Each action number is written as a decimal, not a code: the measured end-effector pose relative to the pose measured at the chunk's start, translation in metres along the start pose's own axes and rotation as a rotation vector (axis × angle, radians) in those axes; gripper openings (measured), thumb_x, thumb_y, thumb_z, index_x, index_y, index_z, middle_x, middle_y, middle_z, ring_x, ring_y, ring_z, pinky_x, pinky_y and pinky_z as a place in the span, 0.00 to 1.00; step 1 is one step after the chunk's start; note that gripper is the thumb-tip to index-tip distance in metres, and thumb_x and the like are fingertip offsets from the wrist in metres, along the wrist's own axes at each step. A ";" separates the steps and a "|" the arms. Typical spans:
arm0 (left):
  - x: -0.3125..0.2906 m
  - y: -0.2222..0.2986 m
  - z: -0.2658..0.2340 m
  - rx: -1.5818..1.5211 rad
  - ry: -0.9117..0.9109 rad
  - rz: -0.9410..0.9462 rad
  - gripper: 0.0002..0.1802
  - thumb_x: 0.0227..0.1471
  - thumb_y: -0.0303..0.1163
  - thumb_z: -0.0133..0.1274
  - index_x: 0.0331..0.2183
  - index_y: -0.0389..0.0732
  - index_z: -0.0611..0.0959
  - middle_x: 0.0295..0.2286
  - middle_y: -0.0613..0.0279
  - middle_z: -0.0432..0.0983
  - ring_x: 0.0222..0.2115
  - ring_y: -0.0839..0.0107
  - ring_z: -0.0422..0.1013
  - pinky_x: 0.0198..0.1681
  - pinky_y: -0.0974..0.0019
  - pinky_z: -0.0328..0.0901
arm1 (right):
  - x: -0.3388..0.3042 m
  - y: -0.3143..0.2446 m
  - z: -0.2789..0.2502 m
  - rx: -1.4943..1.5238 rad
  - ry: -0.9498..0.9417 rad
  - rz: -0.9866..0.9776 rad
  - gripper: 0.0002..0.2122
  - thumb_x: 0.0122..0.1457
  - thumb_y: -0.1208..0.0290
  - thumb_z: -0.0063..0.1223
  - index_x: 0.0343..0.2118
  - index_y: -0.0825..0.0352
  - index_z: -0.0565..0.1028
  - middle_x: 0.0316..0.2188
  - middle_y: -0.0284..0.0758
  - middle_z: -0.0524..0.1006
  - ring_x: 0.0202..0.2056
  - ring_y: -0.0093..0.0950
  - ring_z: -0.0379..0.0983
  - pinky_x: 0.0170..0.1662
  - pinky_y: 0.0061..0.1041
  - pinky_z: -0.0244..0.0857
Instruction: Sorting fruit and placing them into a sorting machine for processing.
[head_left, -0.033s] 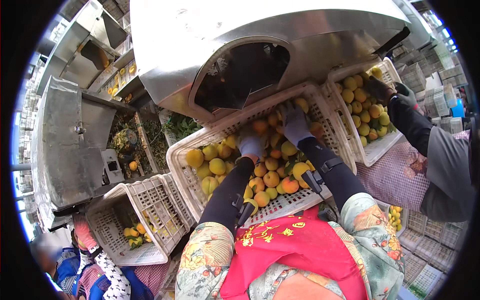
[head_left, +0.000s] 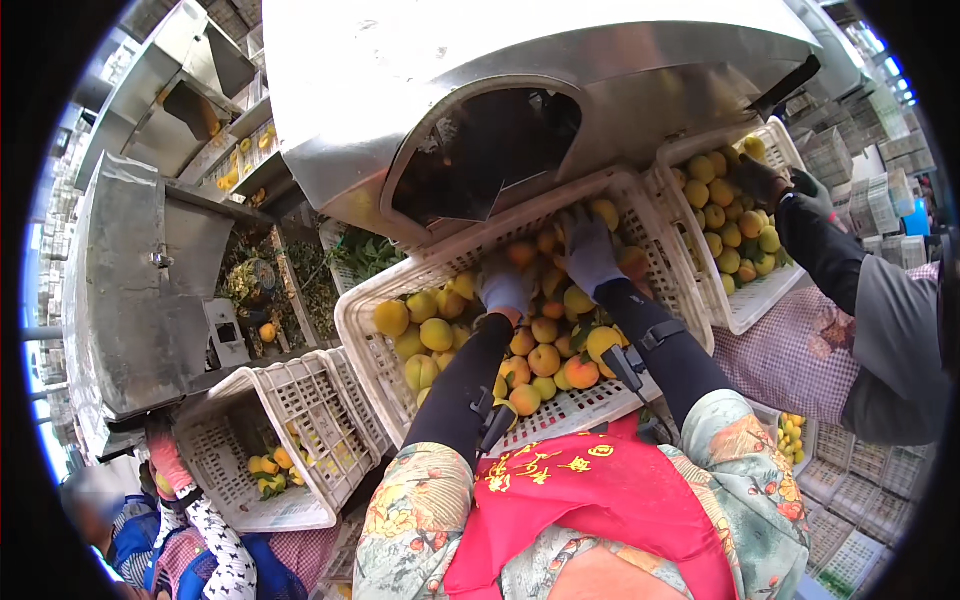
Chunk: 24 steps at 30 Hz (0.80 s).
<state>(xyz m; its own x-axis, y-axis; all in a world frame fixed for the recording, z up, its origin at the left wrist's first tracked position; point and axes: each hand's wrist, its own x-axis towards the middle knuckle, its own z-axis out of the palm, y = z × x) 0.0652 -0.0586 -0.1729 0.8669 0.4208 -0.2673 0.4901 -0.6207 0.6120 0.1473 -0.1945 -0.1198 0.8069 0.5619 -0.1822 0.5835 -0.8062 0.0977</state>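
Observation:
Both my hands wear pale gloves and reach into a white plastic crate (head_left: pixel 352 335) of yellow-orange peaches (head_left: pixel 545 357) in front of me. My left hand (head_left: pixel 503 287) is down among the fruit left of the crate's middle. Its fingers are lost in shadow and peaches, so I cannot tell their grip. My right hand (head_left: pixel 590 248) lies farther right, near the far wall, with fingers stretched out over the fruit. One peach (head_left: pixel 605 212) sits right beside those fingers. A few green leaves lie among the peaches.
Beyond the crate stands a metal machine housing (head_left: pixel 620 95) with an arched opening. At right, a co-worker's gloved hand (head_left: pixel 765 185) is at another peach crate (head_left: pixel 745 318). At left, a pink-gloved co-worker (head_left: pixel 168 462) is beside a tilted crate (head_left: pixel 225 385) holding some fruit.

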 end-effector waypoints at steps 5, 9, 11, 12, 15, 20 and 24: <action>0.006 -0.017 0.000 -0.301 -0.121 -0.094 0.41 0.43 0.54 0.59 0.53 0.40 0.67 0.45 0.49 0.71 0.44 0.55 0.71 0.47 0.56 0.66 | 0.007 -0.004 0.034 -0.184 0.151 0.107 0.24 0.52 0.62 0.47 0.54 0.63 0.67 0.53 0.40 0.66 0.56 0.38 0.58 0.56 0.42 0.50; -0.009 -0.036 -0.001 -1.402 -0.424 -0.396 0.38 0.45 0.54 0.58 0.52 0.44 0.68 0.43 0.55 0.70 0.41 0.56 0.70 0.47 0.50 0.65 | 0.003 0.001 0.021 0.083 0.117 0.128 0.25 0.51 0.64 0.50 0.54 0.65 0.66 0.54 0.42 0.66 0.56 0.39 0.58 0.58 0.41 0.50; -0.016 -0.030 -0.003 -1.792 -0.539 -0.392 0.36 0.46 0.53 0.57 0.52 0.47 0.67 0.43 0.58 0.69 0.41 0.57 0.68 0.46 0.47 0.65 | 0.003 0.003 0.015 0.438 0.154 0.205 0.26 0.51 0.64 0.51 0.54 0.66 0.66 0.54 0.43 0.65 0.57 0.39 0.58 0.58 0.40 0.51; -0.016 -0.028 -0.005 -1.890 -0.585 -0.413 0.35 0.47 0.52 0.57 0.52 0.48 0.67 0.44 0.57 0.68 0.43 0.56 0.67 0.47 0.47 0.65 | 0.004 0.005 0.012 0.564 0.148 0.227 0.26 0.51 0.64 0.52 0.54 0.66 0.66 0.55 0.43 0.65 0.57 0.39 0.58 0.58 0.40 0.52; -0.026 -0.029 -0.012 -2.047 -0.579 -0.505 0.33 0.44 0.53 0.59 0.48 0.47 0.71 0.45 0.56 0.67 0.47 0.55 0.63 0.52 0.46 0.60 | -0.010 -0.009 -0.013 0.529 0.019 0.150 0.30 0.51 0.60 0.54 0.56 0.67 0.62 0.56 0.46 0.63 0.56 0.41 0.59 0.58 0.40 0.53; -0.025 -0.062 0.004 -2.199 -0.534 -0.530 0.32 0.46 0.48 0.56 0.48 0.40 0.70 0.44 0.48 0.67 0.47 0.49 0.64 0.57 0.47 0.56 | -0.007 -0.036 0.024 0.420 -0.049 -0.062 0.38 0.47 0.55 0.58 0.59 0.67 0.58 0.57 0.47 0.62 0.53 0.44 0.63 0.57 0.41 0.55; -0.056 -0.075 -0.023 -2.131 -0.629 -0.412 0.32 0.45 0.43 0.56 0.49 0.36 0.69 0.45 0.41 0.66 0.48 0.43 0.63 0.58 0.47 0.56 | -0.006 -0.059 0.027 0.457 -0.133 0.052 0.41 0.44 0.55 0.60 0.60 0.66 0.56 0.56 0.47 0.63 0.53 0.45 0.63 0.56 0.40 0.55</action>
<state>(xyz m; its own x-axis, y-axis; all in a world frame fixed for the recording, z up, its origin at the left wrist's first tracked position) -0.0223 -0.0204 -0.1870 0.8968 -0.1626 -0.4115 0.1855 0.9825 0.0162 0.1055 -0.1558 -0.1513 0.7980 0.5138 -0.3149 0.4179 -0.8483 -0.3250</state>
